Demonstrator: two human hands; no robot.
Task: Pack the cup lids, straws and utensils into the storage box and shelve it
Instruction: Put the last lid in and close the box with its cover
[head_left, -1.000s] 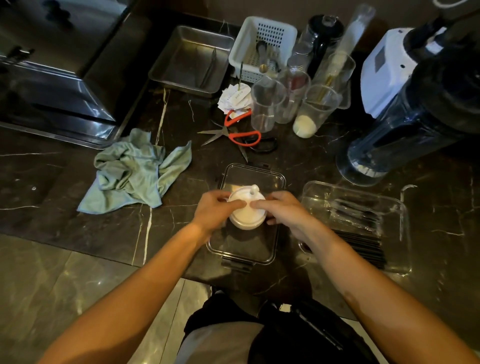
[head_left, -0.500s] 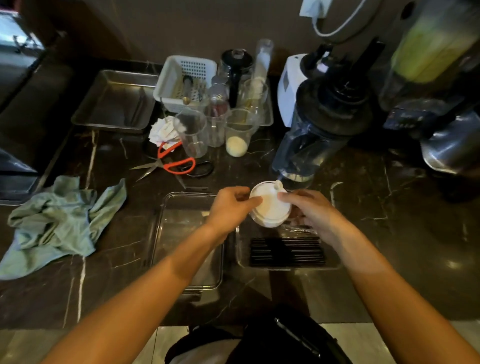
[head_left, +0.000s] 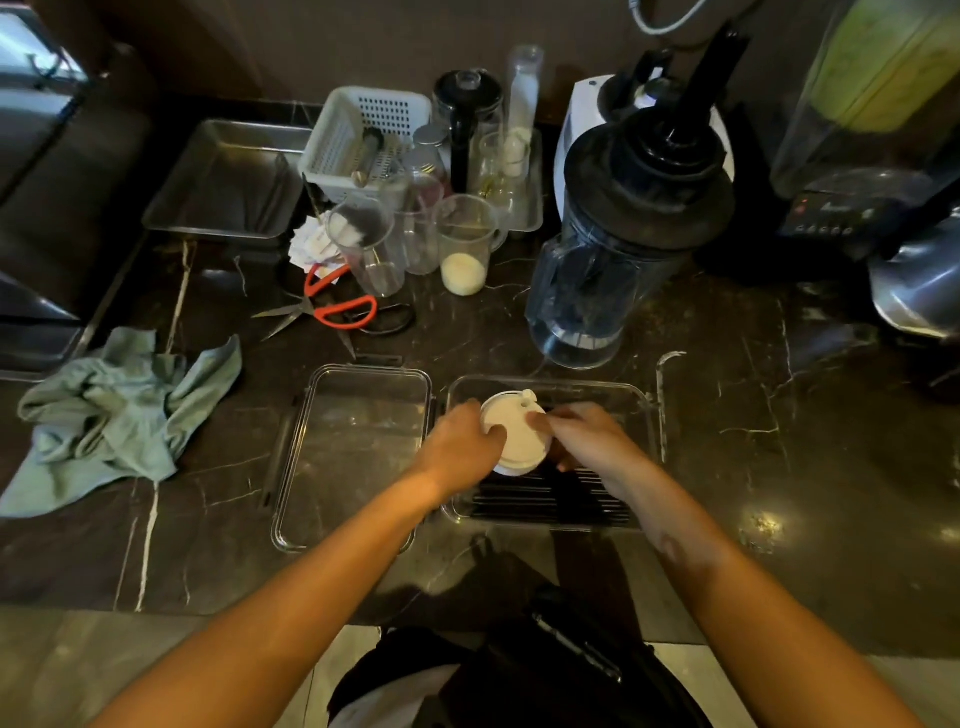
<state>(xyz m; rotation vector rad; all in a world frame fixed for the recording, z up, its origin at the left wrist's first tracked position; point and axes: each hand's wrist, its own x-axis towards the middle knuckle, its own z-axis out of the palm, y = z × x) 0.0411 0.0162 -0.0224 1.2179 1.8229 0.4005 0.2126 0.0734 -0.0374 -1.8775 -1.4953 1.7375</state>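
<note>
Your left hand (head_left: 462, 447) pinches the left edge of the stack of white cup lids (head_left: 514, 434), fingers curled over its rim. The clear box lid (head_left: 358, 452) lies flat on the counter just beside that hand, unused for now. The stack sits between both hands over the far end of the storage box (head_left: 644, 410), with the black straws (head_left: 545, 499) lying along its near side.

Your right hand (head_left: 592, 441) grips the opposite edge, thumb and fingers pressed to the rim, wrist low over the box. Both forearms reach in from below and converge on the stack.

The risk, as I judge it: the stack looks tilted, so if you let go unevenly the lids may fan out or land on the straws and keep the box from closing. The blender jar (head_left: 602, 291) stands near the box's far wall, so a wide lift could knock it.
</note>
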